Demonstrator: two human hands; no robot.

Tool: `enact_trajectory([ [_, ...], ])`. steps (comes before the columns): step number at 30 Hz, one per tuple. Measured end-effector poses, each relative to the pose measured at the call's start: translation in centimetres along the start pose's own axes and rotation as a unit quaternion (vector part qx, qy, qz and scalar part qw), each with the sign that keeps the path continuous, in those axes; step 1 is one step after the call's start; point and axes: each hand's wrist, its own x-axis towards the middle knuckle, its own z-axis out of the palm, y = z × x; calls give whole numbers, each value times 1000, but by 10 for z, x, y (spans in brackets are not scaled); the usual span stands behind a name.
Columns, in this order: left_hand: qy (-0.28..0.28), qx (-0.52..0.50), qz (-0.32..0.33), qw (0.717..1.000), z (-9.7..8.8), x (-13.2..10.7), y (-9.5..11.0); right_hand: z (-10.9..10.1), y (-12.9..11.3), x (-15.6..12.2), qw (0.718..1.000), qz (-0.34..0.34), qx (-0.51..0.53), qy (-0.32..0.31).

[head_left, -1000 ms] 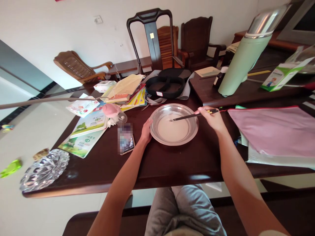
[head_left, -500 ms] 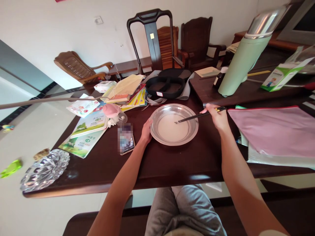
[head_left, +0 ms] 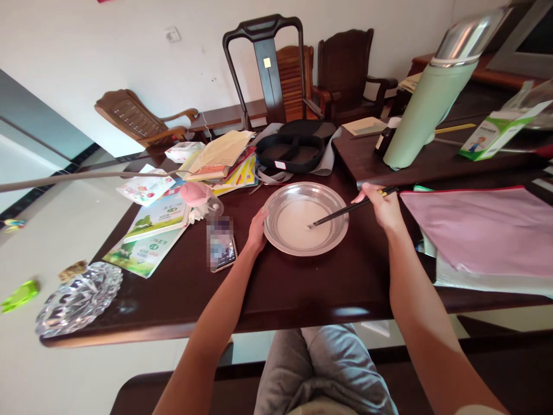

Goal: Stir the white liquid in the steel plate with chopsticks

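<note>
A round, shallow metal basin point(head_left: 276, 245) rests on the dark table in front of me, with a whitish liquid or batter point(head_left: 298, 222) in its bottom. My left hand point(head_left: 258, 228) grips the basin's left rim. In my right hand point(head_left: 378, 204) is a pair of black chopsticks point(head_left: 345, 211), closed together and slanting down to the left. Their tips dip into the whitish contents right of the middle. The hand itself is just off the basin's right side.
Left of the basin lie a phone point(head_left: 223, 248), a pink-lidded bottle point(head_left: 195, 194), booklets point(head_left: 149, 222) and a glass dish point(head_left: 80, 297). Behind it sits a black case point(head_left: 289, 153). A green thermos point(head_left: 430, 109) and a pink pouch point(head_left: 484, 227) are at the right.
The chopstick tips have shifted slightly toward me within the whitish contents. My left hand keeps its hold on the rim, and the basin stays in place.
</note>
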Motion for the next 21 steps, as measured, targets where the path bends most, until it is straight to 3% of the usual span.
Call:
enact_trajectory([
  [3, 2, -4, -3, 1000, 1, -1, 1, 7, -5, -3, 996, 4, -5, -94],
  [5, 1, -8, -4, 1000, 1, -1, 1, 10, -6, -3, 993, -8, -15, -114],
  [11, -1, -6, -1, 1000, 2, -1, 2, -1, 2, 0, 1000, -5, -5, 18],
  [17, -2, -5, 0, 1000, 2, -1, 2, 10, -4, -3, 995, -4, -8, -102],
  [19, -3, -10, 3, 1000, 3, -1, 2, 9, -2, -1, 997, -15, -15, -79],
  [21, -3, -13, 3, 1000, 3, -1, 2, 4, 2, 1, 1000, -14, -12, -17],
])
